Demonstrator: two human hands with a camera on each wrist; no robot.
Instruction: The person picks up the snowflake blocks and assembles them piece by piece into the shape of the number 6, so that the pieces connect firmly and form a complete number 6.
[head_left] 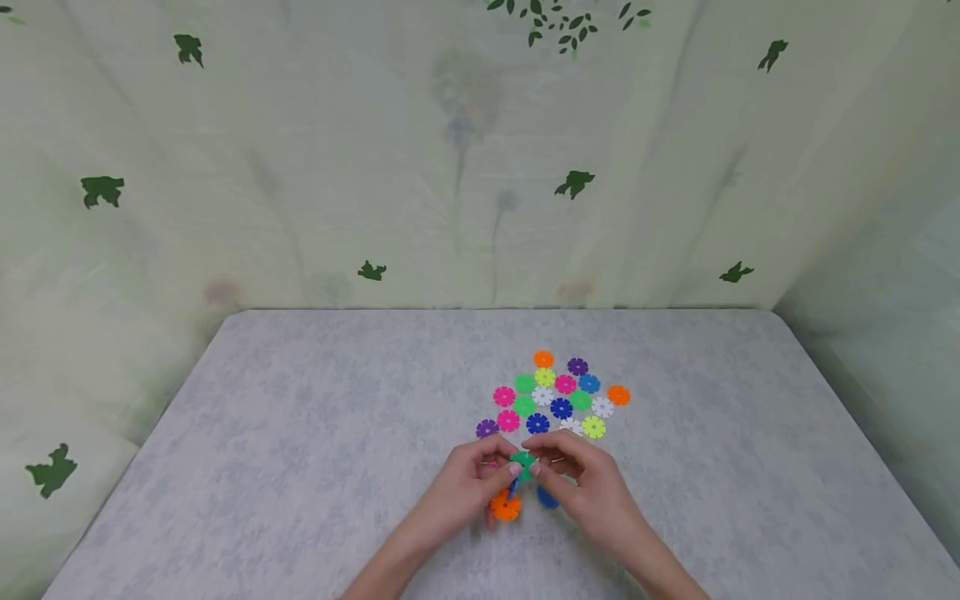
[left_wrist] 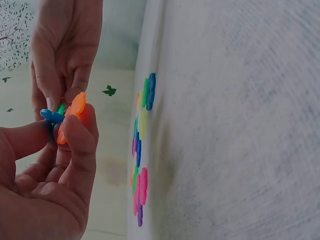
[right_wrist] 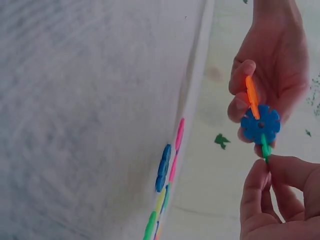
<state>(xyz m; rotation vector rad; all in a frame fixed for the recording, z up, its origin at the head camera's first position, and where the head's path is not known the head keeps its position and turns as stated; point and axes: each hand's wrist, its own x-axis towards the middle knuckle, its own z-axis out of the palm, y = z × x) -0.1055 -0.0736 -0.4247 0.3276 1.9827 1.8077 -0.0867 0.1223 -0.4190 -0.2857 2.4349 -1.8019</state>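
Low over the table, both hands work on a small cluster of notched plastic discs. My left hand [head_left: 463, 490] grips the blue disc [right_wrist: 260, 124], which has an orange disc [head_left: 506, 506] slotted into one side. On the opposite side of the blue disc sits a green disc [head_left: 522, 463], edge-on in the right wrist view. Thumb and fingertips of my right hand [head_left: 594, 483] pinch that green disc. In the left wrist view the fingers partly hide the cluster. Another blue disc [head_left: 547, 497] lies on the table beneath my right hand.
Beyond the hands, several loose discs lie flat in a group, among them a pink disc [head_left: 504, 397], a purple disc [head_left: 577, 367] and an orange disc [head_left: 618, 395]. The grey table [head_left: 315, 417] meets a pale printed curtain [head_left: 337, 167] at its back edge.
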